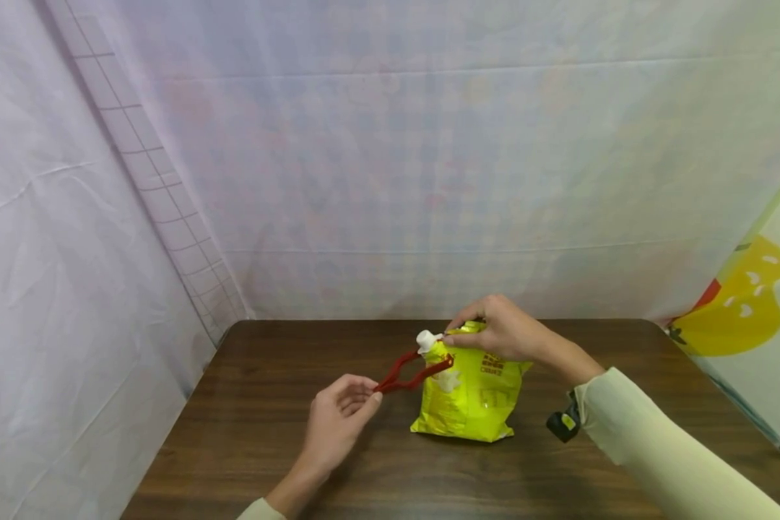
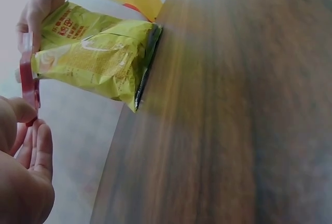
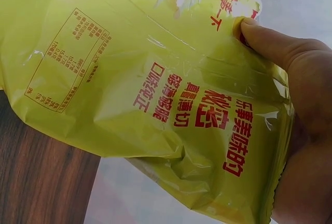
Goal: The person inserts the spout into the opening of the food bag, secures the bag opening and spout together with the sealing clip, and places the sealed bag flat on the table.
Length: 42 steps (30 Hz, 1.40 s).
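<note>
A yellow chip bag [image 1: 471, 408] with red printing stands upright on the table. My right hand [image 1: 512, 331] grips its top edge, thumb on the near side, as the right wrist view shows. With thumb and fingertips my left hand [image 1: 339, 417] pinches the joined end of a red V-shaped bag clip [image 1: 390, 381]. The clip's two arms spread apart toward the bag's upper left corner, and the nearer arm overlaps the bag's front. A white spout-like piece [image 1: 425, 340] sits at that corner, beside the tip of the farther arm and the right fingertips.
The dark wood-grain table [image 1: 260, 433] reaches back to a pale hanging cloth [image 1: 429, 180]. More white cloth [image 1: 58, 289] hangs along the left. Beyond the right table edge is a yellow printed shape [image 1: 747, 310]. A black wrist device [image 1: 564, 425] hangs at the right cuff.
</note>
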{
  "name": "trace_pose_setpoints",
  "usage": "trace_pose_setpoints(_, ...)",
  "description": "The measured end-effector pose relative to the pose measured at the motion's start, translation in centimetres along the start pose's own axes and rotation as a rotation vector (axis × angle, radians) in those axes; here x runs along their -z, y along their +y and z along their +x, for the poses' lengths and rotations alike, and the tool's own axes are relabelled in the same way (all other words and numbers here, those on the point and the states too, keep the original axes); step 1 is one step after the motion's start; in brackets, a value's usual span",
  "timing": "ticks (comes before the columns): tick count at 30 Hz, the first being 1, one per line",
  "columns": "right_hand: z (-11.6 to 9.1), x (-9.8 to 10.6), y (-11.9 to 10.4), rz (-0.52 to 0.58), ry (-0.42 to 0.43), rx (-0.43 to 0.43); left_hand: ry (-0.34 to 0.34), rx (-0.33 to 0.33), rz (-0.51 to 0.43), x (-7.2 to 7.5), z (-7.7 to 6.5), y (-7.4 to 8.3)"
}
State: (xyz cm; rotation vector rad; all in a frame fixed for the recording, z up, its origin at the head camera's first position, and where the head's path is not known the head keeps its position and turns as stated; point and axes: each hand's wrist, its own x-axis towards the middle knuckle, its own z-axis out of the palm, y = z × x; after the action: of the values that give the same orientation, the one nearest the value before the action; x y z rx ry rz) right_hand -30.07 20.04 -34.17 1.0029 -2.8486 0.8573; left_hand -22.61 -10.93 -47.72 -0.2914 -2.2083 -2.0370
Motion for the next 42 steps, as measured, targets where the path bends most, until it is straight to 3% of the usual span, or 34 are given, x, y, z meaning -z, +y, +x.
trace_pose_setpoints(26,0.3,-0.1,0.0,0.002,-0.010,-0.014,-0.028,-0.054,-0.036,-2.0,2.0,0.2)
trace_pose_setpoints(42,0.1,0.0,0.1,0.006,-0.006,-0.014,-0.016,-0.038,-0.060,-2.9,2.4,0.3)
